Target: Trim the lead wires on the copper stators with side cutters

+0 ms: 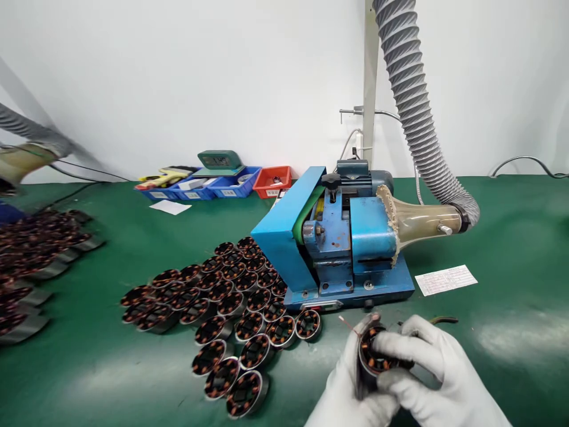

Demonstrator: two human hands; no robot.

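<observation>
A motor stator [368,376], a dark ring with copper windings inside, is held between both gloved hands at the lower right. My left hand [340,388] is wrapped round its left side and underside. The fingers of my right hand [438,373] grip its right side, with the index finger reaching over the opening. A thin lead wire [348,325] sticks out at the upper left of the ring. Just beyond the hands stands a blue belt grinding machine [331,249]. Left of the hands, several similar stators [246,391] lie grouped on the green table.
A grey suction hose [409,77] runs down to a tan funnel [422,224] on the machine. A paper slip [447,280] lies right of it. Blue bins [235,187], a red bin [272,182] and a digital clock [219,160] stand at the back. More stators [44,249] sit far left.
</observation>
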